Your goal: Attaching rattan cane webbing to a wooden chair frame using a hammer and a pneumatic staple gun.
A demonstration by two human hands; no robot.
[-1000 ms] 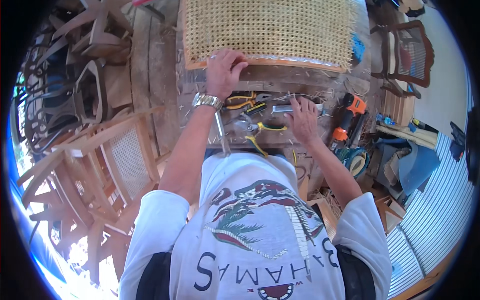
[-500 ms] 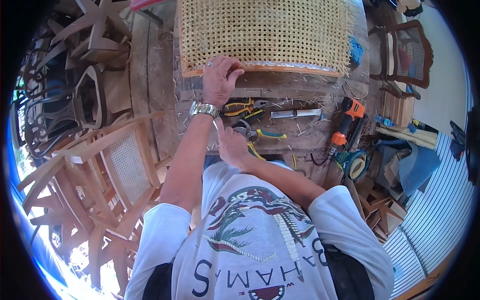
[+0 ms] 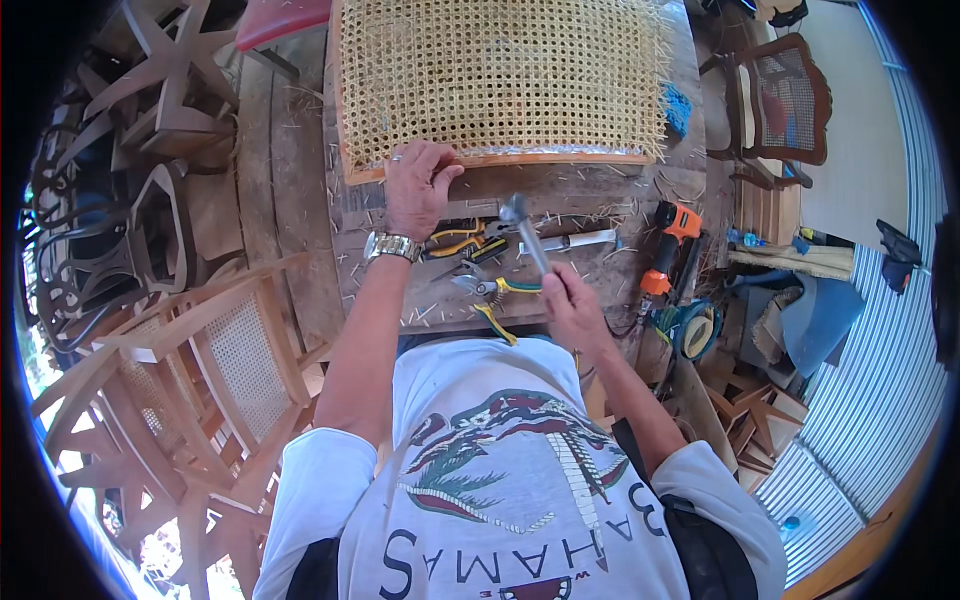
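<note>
A woven cane panel in a wooden frame lies on the plank workbench in front of me. My left hand, wearing a watch, has its fingers closed at the frame's near edge, left of middle. Whatever is under those fingertips is hidden. My right hand is wrapped round the handle of a hammer. Its metal head is raised toward the panel, apart from it. Below the hammer lie yellow-and-black pliers, green-and-yellow pruning shears and a chisel-like flat tool.
An orange-and-black cordless drill lies at the bench's right, by a roll of tape. A blue bundle sits beside the panel. Wooden chairs crowd the left; a cane-backed chair stands right. Cane scraps litter the bench.
My right hand has moved right, from beside the left wrist, and now shows the hammer plainly in it. My left hand stays at the frame's edge. The whole view has shifted slightly.
</note>
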